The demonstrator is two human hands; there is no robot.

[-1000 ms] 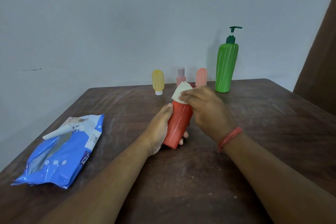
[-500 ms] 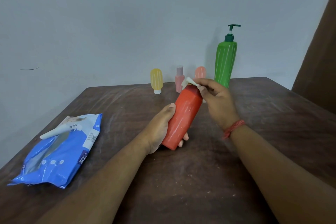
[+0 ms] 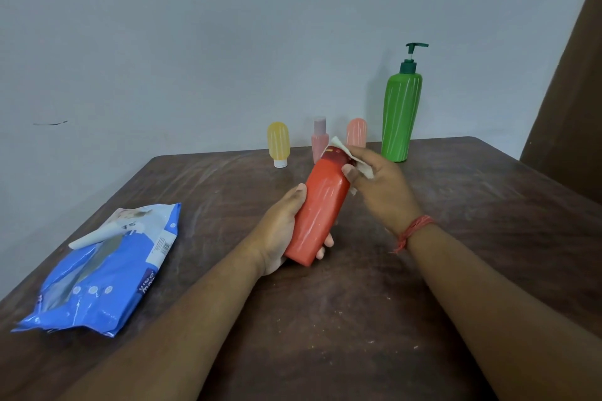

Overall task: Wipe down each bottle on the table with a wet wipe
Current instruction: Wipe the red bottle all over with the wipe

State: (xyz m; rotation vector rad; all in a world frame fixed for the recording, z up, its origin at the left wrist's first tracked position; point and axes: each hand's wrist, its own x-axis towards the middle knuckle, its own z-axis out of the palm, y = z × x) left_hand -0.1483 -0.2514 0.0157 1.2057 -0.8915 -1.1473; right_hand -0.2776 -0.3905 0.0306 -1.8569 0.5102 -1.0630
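My left hand (image 3: 280, 231) grips the lower half of a red bottle (image 3: 321, 208), which tilts away from me above the table's middle. A white wet wipe (image 3: 350, 158) is pinched in my right hand (image 3: 381, 192) and lies against the bottle's dark red cap end. Along the far edge stand a small yellow bottle (image 3: 278, 144), a small pink bottle (image 3: 319, 138), a salmon bottle (image 3: 356, 132) partly hidden behind the wipe, and a tall green pump bottle (image 3: 402, 114).
A blue pack of wet wipes (image 3: 104, 270) with its flap lifted lies at the left on the dark wooden table (image 3: 358, 319). A grey wall rises right behind the far edge. Something brown stands at the far right (image 3: 573, 91).
The red bottle has tipped further away from me. My right hand with the wipe slid from over the top of the bottle to its right side near the cap.
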